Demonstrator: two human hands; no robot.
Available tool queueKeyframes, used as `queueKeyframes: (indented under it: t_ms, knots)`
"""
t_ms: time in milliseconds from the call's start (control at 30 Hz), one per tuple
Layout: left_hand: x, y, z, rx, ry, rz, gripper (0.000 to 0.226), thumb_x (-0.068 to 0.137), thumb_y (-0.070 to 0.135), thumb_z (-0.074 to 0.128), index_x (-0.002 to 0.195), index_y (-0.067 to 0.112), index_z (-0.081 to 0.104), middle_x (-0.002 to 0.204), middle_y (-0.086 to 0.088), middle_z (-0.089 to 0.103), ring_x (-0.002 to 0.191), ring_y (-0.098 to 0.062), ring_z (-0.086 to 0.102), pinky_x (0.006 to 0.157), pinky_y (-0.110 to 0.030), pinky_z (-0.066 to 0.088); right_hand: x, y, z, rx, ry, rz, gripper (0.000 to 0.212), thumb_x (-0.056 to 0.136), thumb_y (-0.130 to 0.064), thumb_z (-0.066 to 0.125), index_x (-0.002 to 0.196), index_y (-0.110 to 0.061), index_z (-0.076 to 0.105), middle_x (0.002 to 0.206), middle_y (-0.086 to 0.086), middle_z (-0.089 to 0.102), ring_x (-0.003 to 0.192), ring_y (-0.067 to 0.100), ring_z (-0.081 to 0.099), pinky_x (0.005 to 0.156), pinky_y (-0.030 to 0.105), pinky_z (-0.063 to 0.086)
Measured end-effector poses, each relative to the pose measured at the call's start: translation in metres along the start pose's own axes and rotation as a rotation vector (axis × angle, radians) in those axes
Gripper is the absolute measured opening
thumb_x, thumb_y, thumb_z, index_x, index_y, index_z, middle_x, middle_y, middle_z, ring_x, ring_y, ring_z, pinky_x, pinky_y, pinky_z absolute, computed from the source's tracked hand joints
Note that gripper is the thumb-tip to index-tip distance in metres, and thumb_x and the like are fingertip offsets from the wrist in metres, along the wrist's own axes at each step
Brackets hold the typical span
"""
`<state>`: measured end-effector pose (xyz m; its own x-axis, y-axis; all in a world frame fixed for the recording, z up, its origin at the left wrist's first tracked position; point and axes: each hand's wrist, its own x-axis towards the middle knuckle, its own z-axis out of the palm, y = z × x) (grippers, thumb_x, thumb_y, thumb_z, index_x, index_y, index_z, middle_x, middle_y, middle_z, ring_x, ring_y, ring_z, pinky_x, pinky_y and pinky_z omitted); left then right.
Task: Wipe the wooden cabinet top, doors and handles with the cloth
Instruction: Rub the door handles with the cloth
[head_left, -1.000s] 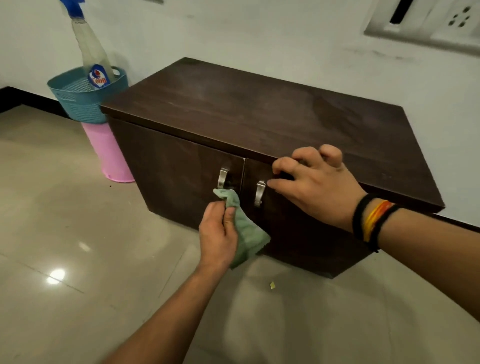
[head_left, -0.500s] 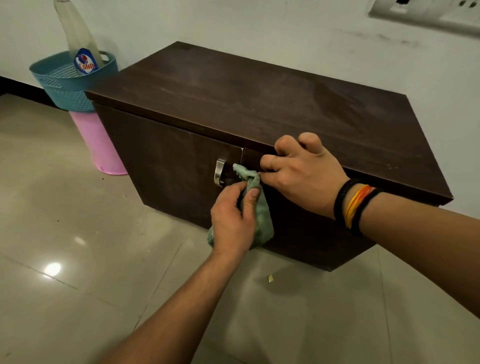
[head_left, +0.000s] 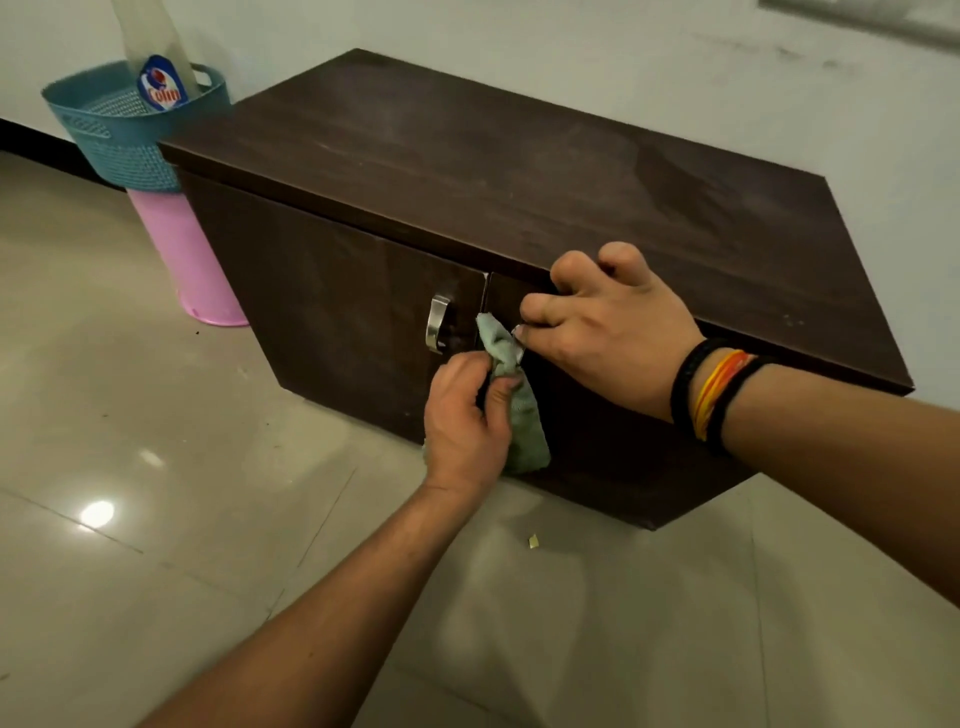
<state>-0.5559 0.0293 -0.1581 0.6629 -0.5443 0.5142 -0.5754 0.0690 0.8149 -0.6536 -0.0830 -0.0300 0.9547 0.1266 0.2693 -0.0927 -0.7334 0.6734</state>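
the only readable text is "colin" on the label of the spray bottle standing in the blue basket.

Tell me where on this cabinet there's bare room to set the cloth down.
The dark wooden cabinet top is bare from its left end beside the blue woven basket across to the right corner. The front middle is crowded: the right hand grips the edge there, and the left hand presses the green cloth on the right door handle.
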Motion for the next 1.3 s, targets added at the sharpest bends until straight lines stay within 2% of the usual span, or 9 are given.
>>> queueKeyframes:
  t_ms: [167, 400, 567, 667, 867, 1000, 1133, 1233, 1300]
  knots:
    - [0.018, 0.016, -0.003, 0.003, 0.022, -0.046, 0.012, 0.091, 0.021, 0.067, 0.092, 0.009, 0.069, 0.081, 0.005, 0.059, 0.076, -0.012, 0.057, 0.068, -0.022, 0.047, -0.003, 0.002, 0.002, 0.003, 0.013, -0.053, 0.022, 0.088, -0.017, 0.053, 0.088, -0.027, 0.073, 0.095, -0.011, 0.061, 0.103, 0.024, 0.047, 0.086, 0.041, 0.024]
    - [-0.004, -0.009, -0.001, 0.006, -0.024, -0.061, 0.010, 0.086, 0.007, 0.067, 0.093, 0.006, 0.073, 0.098, 0.000, 0.067, 0.093, -0.020, 0.064, 0.082, -0.042, 0.055, -0.004, 0.000, 0.001, -0.022, 0.013, -0.034, 0.041, 0.098, -0.018, 0.036, 0.094, -0.029, 0.075, 0.095, -0.013, 0.063, 0.102, 0.022, 0.044, 0.085, 0.040, 0.025]
    - [0.023, 0.013, -0.008, 0.016, -0.046, -0.076, 0.015, 0.088, 0.019, 0.070, 0.075, 0.014, 0.064, 0.076, 0.009, 0.053, 0.069, -0.002, 0.051, 0.064, -0.010, 0.039, -0.003, 0.002, 0.001, 0.010, 0.000, -0.060, 0.028, 0.092, -0.015, 0.048, 0.090, -0.025, 0.074, 0.094, -0.010, 0.062, 0.100, 0.025, 0.053, 0.086, 0.041, 0.025]
    - [0.025, 0.015, -0.007, 0.025, -0.039, -0.124, 0.018, 0.088, 0.020, 0.072, 0.073, 0.017, 0.061, 0.074, 0.011, 0.050, 0.065, 0.001, 0.048, 0.060, -0.007, 0.035, -0.003, 0.003, 0.001, 0.021, -0.006, -0.092, 0.024, 0.091, -0.013, 0.052, 0.090, -0.025, 0.073, 0.094, -0.009, 0.062, 0.101, 0.026, 0.054, 0.087, 0.042, 0.025]
    - [-0.002, -0.009, -0.001, -0.063, -0.034, -0.123, 0.008, 0.086, 0.007, 0.070, 0.090, 0.012, 0.075, 0.095, 0.007, 0.065, 0.088, -0.002, 0.064, 0.077, -0.018, 0.051, -0.005, 0.001, -0.002, -0.031, -0.057, -0.065, 0.067, 0.104, -0.013, 0.010, 0.098, -0.026, 0.075, 0.095, -0.010, 0.064, 0.100, 0.025, 0.053, 0.088, 0.042, 0.026]
    - [0.014, 0.010, -0.003, -0.070, -0.005, -0.134, 0.012, 0.088, 0.016, 0.071, 0.078, 0.010, 0.070, 0.082, 0.004, 0.062, 0.073, -0.003, 0.058, 0.067, -0.013, 0.044, -0.005, 0.004, -0.002, -0.013, -0.065, -0.089, 0.036, 0.097, -0.012, 0.041, 0.096, -0.026, 0.074, 0.095, -0.010, 0.063, 0.101, 0.026, 0.054, 0.088, 0.043, 0.025]
    - [0.017, 0.011, -0.002, -0.024, 0.008, -0.147, 0.013, 0.088, 0.019, 0.072, 0.080, 0.009, 0.071, 0.081, 0.006, 0.061, 0.073, -0.001, 0.056, 0.066, -0.010, 0.042, -0.003, 0.003, 0.000, 0.000, -0.042, -0.096, 0.027, 0.093, -0.012, 0.051, 0.093, -0.026, 0.074, 0.094, -0.009, 0.062, 0.100, 0.027, 0.053, 0.089, 0.044, 0.026]
    - [0.003, -0.003, -0.002, -0.073, 0.000, -0.125, 0.008, 0.085, 0.012, 0.073, 0.079, 0.009, 0.071, 0.084, 0.012, 0.060, 0.076, 0.004, 0.058, 0.069, -0.012, 0.045, -0.005, 0.002, -0.002, -0.030, -0.028, -0.103, 0.030, 0.096, -0.014, 0.047, 0.100, -0.029, 0.074, 0.098, -0.011, 0.063, 0.103, 0.025, 0.049, 0.090, 0.043, 0.026]
    - [-0.002, -0.011, -0.001, -0.065, -0.015, -0.148, 0.003, 0.084, 0.008, 0.073, 0.085, 0.006, 0.075, 0.092, 0.008, 0.065, 0.083, 0.005, 0.061, 0.073, -0.012, 0.048, -0.005, 0.002, -0.001, -0.015, -0.032, -0.084, 0.046, 0.102, -0.012, 0.031, 0.101, -0.028, 0.074, 0.099, -0.010, 0.065, 0.103, 0.026, 0.050, 0.090, 0.042, 0.026]
